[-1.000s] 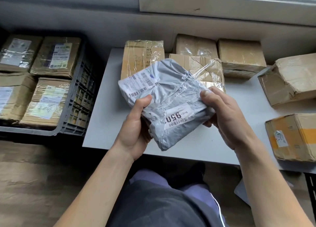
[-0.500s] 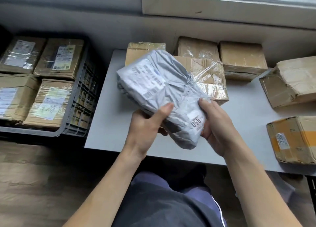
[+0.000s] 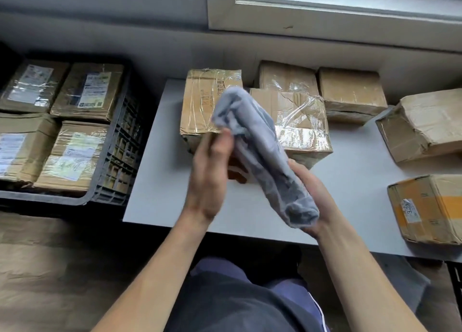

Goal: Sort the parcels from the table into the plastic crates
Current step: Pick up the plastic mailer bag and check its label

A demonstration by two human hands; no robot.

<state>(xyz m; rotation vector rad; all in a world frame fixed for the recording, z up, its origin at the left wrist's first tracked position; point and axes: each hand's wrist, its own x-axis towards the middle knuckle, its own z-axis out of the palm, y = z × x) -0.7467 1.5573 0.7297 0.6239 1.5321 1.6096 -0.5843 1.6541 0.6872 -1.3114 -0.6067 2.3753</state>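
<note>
Head camera, looking down. Nearest, below the near edge of the worktop point(image 3: 155, 181), are the person's dark trousers point(image 3: 237, 304) and two bare forearms reaching forward.

Right hand point(image 3: 312, 194): over the worktop close to its near edge, cupped beneath the low end of the grey parcel point(image 3: 260, 151), with the fingers curled round it from underneath.

Left hand point(image 3: 210, 174): slightly further in over the worktop, with the thumb and fingers closed on the parcel's left side near its high end.

Grey parcel: a soft plastic mailing bag held clear of the worktop, turned edge-on and tilted. Its low end points toward the near edge and its high end toward the far edge. It is blurred, so its printing cannot be read.

Near right corner of the worktop: a yellow-banded box point(image 3: 430, 206) with a small white label. Further along the right end lies a crumpled box point(image 3: 425, 124).

Left of the worktop and set lower: a grey plastic crate point(image 3: 120, 156) holding four labelled boxes point(image 3: 72, 154) laid flat, two by two.

Middle of the worktop, behind the held parcel: a taped box point(image 3: 200, 104), and just beside it a film-wrapped box point(image 3: 302, 124).

Far edge of the worktop: a glossy box point(image 3: 287, 79) and a plain box point(image 3: 350, 94), side by side.

Beyond the worktop: a grey wall and a white window frame point(image 3: 325, 16).
</note>
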